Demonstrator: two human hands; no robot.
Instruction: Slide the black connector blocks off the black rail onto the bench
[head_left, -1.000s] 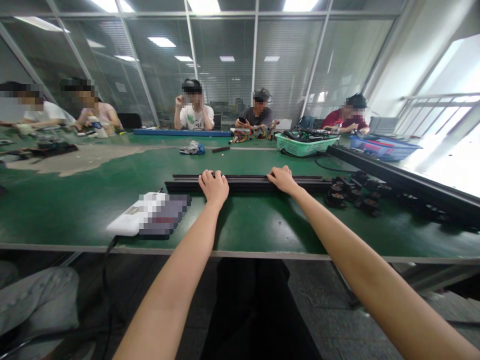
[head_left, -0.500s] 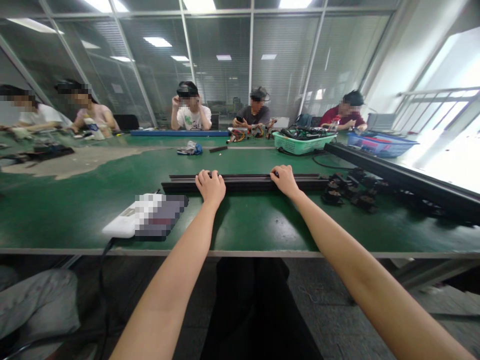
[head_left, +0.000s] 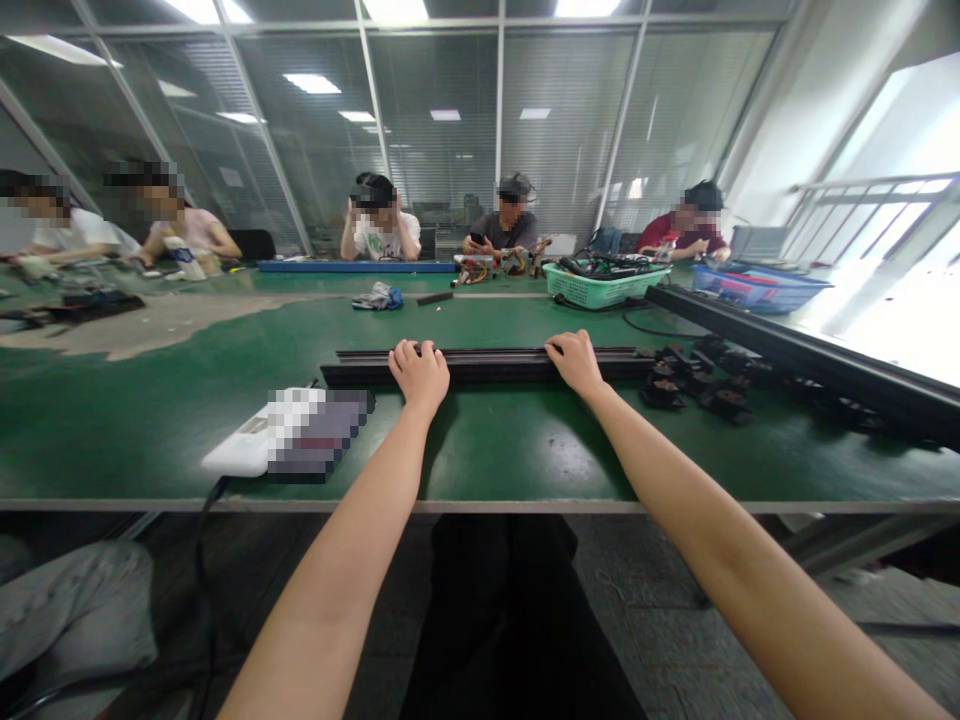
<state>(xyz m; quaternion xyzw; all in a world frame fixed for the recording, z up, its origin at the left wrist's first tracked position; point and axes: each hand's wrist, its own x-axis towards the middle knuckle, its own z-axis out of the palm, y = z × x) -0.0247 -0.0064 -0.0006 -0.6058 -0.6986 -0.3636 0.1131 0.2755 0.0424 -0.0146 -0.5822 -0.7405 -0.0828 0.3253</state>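
A long black grooved bar (head_left: 499,368), like a metal profile, lies crosswise on the green table (head_left: 517,450). My left hand (head_left: 421,374) is curled over its left part, fingertips bent down over the far side. Farther right, my right hand (head_left: 576,360) grips the same bar with thumb and fingers closed at its top edge. A thin dark strip (head_left: 360,355) runs along the bar's far side; whether it is a separate piece I cannot tell. Several small black parts (head_left: 664,388) sit by the bar's right end. The undersides of my fingers are hidden.
Left of my arms lie a white device (head_left: 244,445) with a cable and a blurred dark flat object (head_left: 315,450). A long black beam (head_left: 795,350) slants along the right. Behind stand a green basket (head_left: 600,288) of cables and a blue basket (head_left: 757,288). Several people sit opposite.
My right hand's fingers have closed a little more on the bar, and the hand has moved very slightly right. My left hand keeps its hold. Across the table, one person's head has dipped.
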